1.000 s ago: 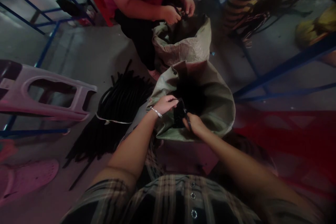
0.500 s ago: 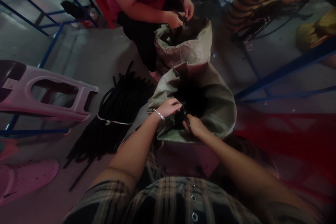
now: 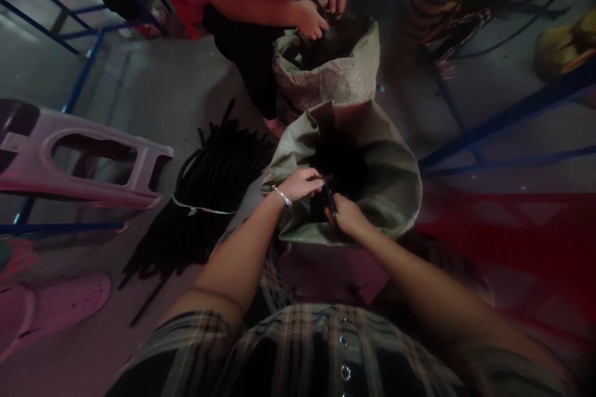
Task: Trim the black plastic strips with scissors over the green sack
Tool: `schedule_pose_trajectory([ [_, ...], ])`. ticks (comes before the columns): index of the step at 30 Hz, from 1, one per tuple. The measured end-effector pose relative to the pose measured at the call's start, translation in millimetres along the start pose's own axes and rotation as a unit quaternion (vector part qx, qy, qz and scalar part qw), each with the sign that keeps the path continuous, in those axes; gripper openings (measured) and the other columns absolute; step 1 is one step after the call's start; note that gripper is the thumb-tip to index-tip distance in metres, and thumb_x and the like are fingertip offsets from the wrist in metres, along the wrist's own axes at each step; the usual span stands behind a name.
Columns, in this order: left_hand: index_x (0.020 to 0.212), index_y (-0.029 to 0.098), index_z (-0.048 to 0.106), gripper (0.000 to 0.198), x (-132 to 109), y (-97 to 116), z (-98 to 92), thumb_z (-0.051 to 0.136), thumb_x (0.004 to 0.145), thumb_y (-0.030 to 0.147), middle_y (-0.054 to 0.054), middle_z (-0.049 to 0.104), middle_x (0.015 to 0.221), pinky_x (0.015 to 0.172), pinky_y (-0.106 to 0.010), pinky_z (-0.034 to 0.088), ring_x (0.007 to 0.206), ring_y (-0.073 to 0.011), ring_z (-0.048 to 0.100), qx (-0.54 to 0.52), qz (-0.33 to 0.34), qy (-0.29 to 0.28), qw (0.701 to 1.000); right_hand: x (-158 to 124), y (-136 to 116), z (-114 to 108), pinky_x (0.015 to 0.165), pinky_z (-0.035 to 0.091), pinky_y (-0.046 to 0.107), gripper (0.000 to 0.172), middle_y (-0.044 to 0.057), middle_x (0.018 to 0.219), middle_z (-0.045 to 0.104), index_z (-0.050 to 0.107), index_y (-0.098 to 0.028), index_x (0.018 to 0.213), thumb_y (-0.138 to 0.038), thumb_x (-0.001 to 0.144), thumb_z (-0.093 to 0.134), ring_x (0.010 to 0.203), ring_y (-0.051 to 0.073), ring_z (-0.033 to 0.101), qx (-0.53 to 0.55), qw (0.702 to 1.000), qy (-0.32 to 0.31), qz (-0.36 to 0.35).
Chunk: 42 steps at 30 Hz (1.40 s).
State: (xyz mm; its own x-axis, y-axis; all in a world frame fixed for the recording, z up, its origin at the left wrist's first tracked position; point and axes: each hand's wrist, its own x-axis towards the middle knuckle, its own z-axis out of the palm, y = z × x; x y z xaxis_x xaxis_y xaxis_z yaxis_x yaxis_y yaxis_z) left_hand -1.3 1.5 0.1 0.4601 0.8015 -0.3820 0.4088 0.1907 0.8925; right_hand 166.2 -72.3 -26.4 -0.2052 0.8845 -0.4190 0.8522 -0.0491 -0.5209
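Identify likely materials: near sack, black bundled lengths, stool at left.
Near sack: plastic fabric, possibly woven, faint sheen; stiff, creased folds.
Black bundled lengths: rubber or foam perhaps, matte; some curve smoothly.
Stool: likely moulded plastic, satin; rounded cutout edges.

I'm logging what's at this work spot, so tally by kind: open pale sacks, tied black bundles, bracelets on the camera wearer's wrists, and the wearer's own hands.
Near sack and far sack: 2
Tied black bundle: 1
Silver bracelet: 1
Left hand and right hand: 2
Total: 6
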Motion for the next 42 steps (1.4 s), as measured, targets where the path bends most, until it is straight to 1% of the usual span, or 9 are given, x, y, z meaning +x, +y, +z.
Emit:
schedule_pose_trajectory([
  [7, 0.081, 0.011, 0.059, 0.014, -2, 4, -0.9, 0.054, 0.080, 0.025, -0.001, 0.060, 0.068, 0.045, -0.016, 0.035, 0.048, -0.0042, 0.047, -0.007, -0.010, -0.001, 1.000, 1, 1, 1, 0.061, 0.035, 0.023, 0.021, 0.008, 0.088, 0.063, 0.053, -0.015, 0.095, -0.031, 0.083, 0.048, 0.071, 0.015, 0.055, 0.043, 0.999, 0.007, -0.022],
  [11, 0.080, 0.012, 0.059, 0.014, -1, 1, -0.9, 0.056, 0.079, 0.025, -0.001, 0.060, 0.066, 0.045, -0.016, 0.034, 0.047, -0.0041, 0.046, 0.001, -0.017, 0.001, 1.000, 0, 1, -1, 0.058, 0.033, 0.022, 0.019, 0.008, 0.084, 0.064, 0.055, -0.015, 0.094, -0.030, 0.084, 0.049, 0.067, 0.014, 0.054, 0.028, 0.999, -0.003, -0.016],
  [16, 0.079, 0.012, 0.060, 0.015, -1, 1, -1.2, 0.056, 0.079, 0.027, -0.003, 0.062, 0.067, 0.045, -0.017, 0.035, 0.047, -0.0048, 0.046, 0.009, -0.026, 0.009, 1.000, -2, 0, -1, 0.053, 0.029, 0.024, 0.018, 0.007, 0.074, 0.064, 0.058, -0.016, 0.087, -0.031, 0.084, 0.048, 0.060, 0.014, 0.053, -0.007, 1.000, 0.016, -0.014],
  [24, 0.077, 0.013, 0.060, 0.021, 0, -2, -3.2, 0.054, 0.079, 0.032, -0.002, 0.062, 0.066, 0.046, -0.019, 0.036, 0.048, -0.0066, 0.048, 0.028, -0.038, 0.010, 0.999, -4, -4, 0, 0.054, 0.030, 0.024, 0.019, 0.006, 0.072, 0.065, 0.062, -0.017, 0.079, -0.029, 0.083, 0.047, 0.061, 0.015, 0.054, -0.016, 1.000, 0.019, -0.009],
  [27, 0.076, 0.014, 0.062, 0.026, 2, -5, -4.7, 0.051, 0.080, 0.037, -0.001, 0.060, 0.064, 0.048, -0.020, 0.034, 0.050, -0.0083, 0.048, 0.091, -0.029, 0.023, 0.995, -2, -1, 5, 0.053, 0.030, 0.024, 0.020, 0.006, 0.069, 0.064, 0.062, -0.017, 0.075, -0.028, 0.083, 0.047, 0.060, 0.014, 0.053, -0.002, 1.000, 0.024, -0.009],
  [31, 0.064, 0.016, 0.061, 0.034, 4, -10, -7.8, 0.050, 0.079, 0.045, 0.001, 0.055, 0.057, 0.050, -0.023, 0.029, 0.054, -0.0105, 0.044, 0.239, 0.009, 0.067, 0.969, 1, 4, 13, 0.052, 0.030, 0.023, 0.020, 0.005, 0.066, 0.063, 0.062, -0.017, 0.072, -0.029, 0.081, 0.050, 0.056, 0.013, 0.050, 0.026, 0.999, 0.024, 0.009],
  [33, 0.063, 0.016, 0.060, 0.035, 5, -12, -9.0, 0.049, 0.079, 0.046, 0.001, 0.054, 0.057, 0.051, -0.023, 0.028, 0.055, -0.0110, 0.043, 0.263, 0.015, 0.071, 0.962, 2, 5, 15, 0.051, 0.029, 0.023, 0.020, 0.004, 0.063, 0.062, 0.062, -0.017, 0.069, -0.028, 0.081, 0.050, 0.054, 0.012, 0.049, 0.042, 0.999, 0.020, 0.016],
  [38, 0.064, 0.015, 0.059, 0.034, 5, -12, -10.6, 0.047, 0.081, 0.043, 0.001, 0.053, 0.057, 0.053, -0.023, 0.030, 0.055, -0.0111, 0.043, 0.235, 0.008, 0.066, 0.970, 5, 7, 14, 0.049, 0.028, 0.022, 0.021, 0.003, 0.060, 0.059, 0.061, -0.016, 0.068, -0.028, 0.081, 0.049, 0.051, 0.010, 0.046, 0.085, 0.996, 0.018, 0.033],
  [42, 0.072, 0.015, 0.062, 0.024, 4, -10, -12.1, 0.049, 0.079, 0.035, 0.002, 0.054, 0.061, 0.055, -0.022, 0.034, 0.058, -0.0106, 0.046, 0.170, 0.009, 0.068, 0.983, 5, 8, 12, 0.050, 0.030, 0.021, 0.020, 0.003, 0.064, 0.060, 0.058, -0.015, 0.071, -0.028, 0.082, 0.048, 0.053, 0.010, 0.047, 0.088, 0.996, 0.016, 0.026],
])
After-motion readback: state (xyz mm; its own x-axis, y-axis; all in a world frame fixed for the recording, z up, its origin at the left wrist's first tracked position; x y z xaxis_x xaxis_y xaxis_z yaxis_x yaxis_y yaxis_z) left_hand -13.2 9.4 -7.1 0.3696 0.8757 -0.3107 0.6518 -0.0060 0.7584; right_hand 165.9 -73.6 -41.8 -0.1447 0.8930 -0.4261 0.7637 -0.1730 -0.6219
